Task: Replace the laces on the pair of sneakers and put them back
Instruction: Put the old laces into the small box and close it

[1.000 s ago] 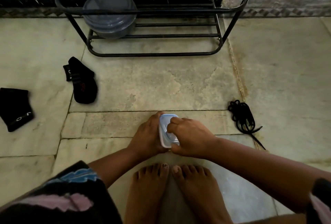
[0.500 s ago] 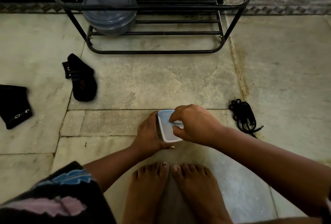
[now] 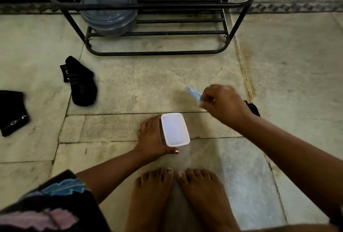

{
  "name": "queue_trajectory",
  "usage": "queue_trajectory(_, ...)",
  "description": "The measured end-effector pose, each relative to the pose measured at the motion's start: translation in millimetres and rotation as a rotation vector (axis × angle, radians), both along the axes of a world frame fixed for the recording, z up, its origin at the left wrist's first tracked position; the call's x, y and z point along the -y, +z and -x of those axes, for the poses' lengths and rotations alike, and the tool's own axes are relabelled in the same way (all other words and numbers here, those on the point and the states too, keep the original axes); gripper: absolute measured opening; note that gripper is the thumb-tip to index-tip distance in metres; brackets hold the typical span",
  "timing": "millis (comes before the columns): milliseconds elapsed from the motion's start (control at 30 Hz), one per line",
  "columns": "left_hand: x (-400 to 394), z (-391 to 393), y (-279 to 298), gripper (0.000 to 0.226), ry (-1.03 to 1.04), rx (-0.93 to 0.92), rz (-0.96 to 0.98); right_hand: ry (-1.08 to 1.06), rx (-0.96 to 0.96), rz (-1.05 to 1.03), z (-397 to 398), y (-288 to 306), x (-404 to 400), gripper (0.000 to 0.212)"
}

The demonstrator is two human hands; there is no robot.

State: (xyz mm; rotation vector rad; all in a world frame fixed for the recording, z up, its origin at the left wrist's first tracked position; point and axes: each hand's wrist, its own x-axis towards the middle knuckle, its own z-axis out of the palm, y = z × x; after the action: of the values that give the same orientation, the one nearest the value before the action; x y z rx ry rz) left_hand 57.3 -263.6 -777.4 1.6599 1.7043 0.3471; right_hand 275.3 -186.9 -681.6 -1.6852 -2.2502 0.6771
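I see the left hand (image 3: 151,138) wrapped round the side of a small rectangular plastic box (image 3: 175,129), thumb at its near corner, fingers curled behind; box stands on the floor (image 3: 148,87) just ahead of my view of the bare feet (image 3: 178,200), open top facing up, inside looks pale and I can't tell what it holds. Right hand (image 3: 223,104) is raised to the right of the box, fingers curled, pinching a thin translucent blue lid (image 3: 194,93) that sticks out tilted to the left, motion-blurred. Just behind that wrist a bit of the black laces (image 3: 253,109) shows on the floor, mostly hidden by the arm; only a dark looped end is visible. No sneakers in view. Further out left: two black socks, one (image 3: 81,83) near the rack, one (image 3: 12,112) at the frame edge, well apart from the box. At the back, a black metal shoe rack (image 3: 157,18) against the wall, with a grey round lidded container (image 3: 109,11) on its lower left shelf.
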Motion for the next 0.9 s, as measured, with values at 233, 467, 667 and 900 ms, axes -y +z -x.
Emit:
queue_trajectory(233,-5.4,-0.1,8.6,0.133,-0.08,-0.106,0.081,0.407,0.372,0.071,-11.3,-54.1,46.3,0.017)
queue_trajectory(467,0.4,0.2,12.3,0.14,-0.119,-0.116,0.126,0.451,0.419,0.17,-11.9,-59.4,49.0,0.021)
queue_trajectory(667,-2.4,1.4,16.8,0.138,-0.082,-0.058,0.141,-0.449,0.211,0.05,-45.6,-45.2,18.5,0.053)
queue_trajectory(900,-3.2,-2.7,17.5,0.137,-0.03,0.065,0.203,-0.748,0.311,0.313,-79.6,-67.4,12.5,0.061)
